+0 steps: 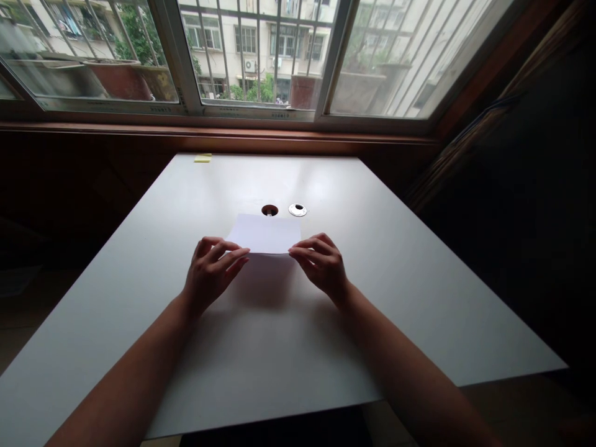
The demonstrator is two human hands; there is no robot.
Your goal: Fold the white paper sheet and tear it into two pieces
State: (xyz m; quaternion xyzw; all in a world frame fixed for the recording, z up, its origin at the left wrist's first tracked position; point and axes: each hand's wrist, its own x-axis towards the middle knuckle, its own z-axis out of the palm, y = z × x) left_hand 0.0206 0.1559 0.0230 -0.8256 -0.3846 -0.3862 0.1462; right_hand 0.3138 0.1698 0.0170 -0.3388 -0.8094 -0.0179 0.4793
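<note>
So — left hand (207, 270) and right hand (326, 264) both pinching white paper (267, 234) by near corners — desk hole (269, 210) just beyond.

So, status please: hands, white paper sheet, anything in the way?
Left hand, right hand: both pinching. White paper sheet: held at near end. Nothing seen blocking either hand; round dark hole beyond sheet.

We reach both bare arms (125, 366) forward, converging; our left hand (209, 268) and right hand (325, 264) face each other, fingers (233, 254) bent, thumbs (237, 267) held beneath the forefingers (234, 254)
</note>
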